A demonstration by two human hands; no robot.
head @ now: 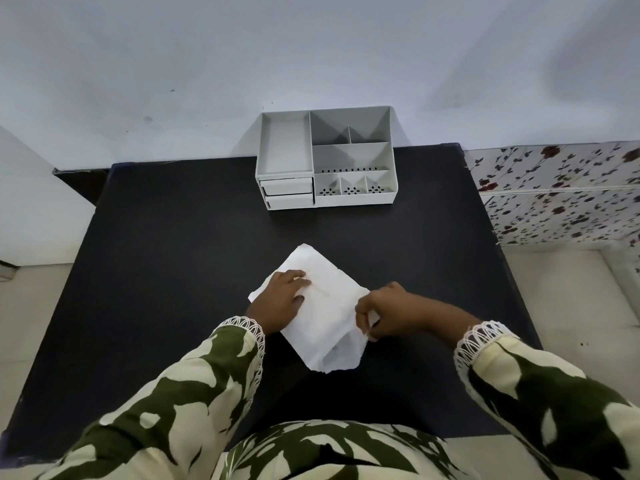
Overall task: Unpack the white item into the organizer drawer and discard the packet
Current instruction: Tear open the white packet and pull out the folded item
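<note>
White paper made up the packet (320, 306), which lay flat on the black worktop (173, 237), close to the person and well apart from the organizer at the far edge. Its long axis ran diagonally, from a pointed corner at the far left to a ragged, opened mouth at the near right, so the opening faced the person's right side.

On the left, the left hand (282, 299) rested palm down on the packet's left half, fingers spread and loosely flat, pinning it and gripping nothing. On the right, the right hand (384, 315) was curled, its fingertips pinching the packet's edge beside the mouth. The white item itself could not be seen; presumably it was inside.

Farther back, the grey organizer (325, 157) stood against the wall, its two small drawers (287, 192) at the lower left appearing closed.

Several things might go wrong. The thin paper could tear further under the pinch, spilling the item onto the worktop. With the mouth pointing sideways, lifting the far end could send the contents sliding off the near edge. The drawers would also need opening first, which calls for a free hand.
</note>
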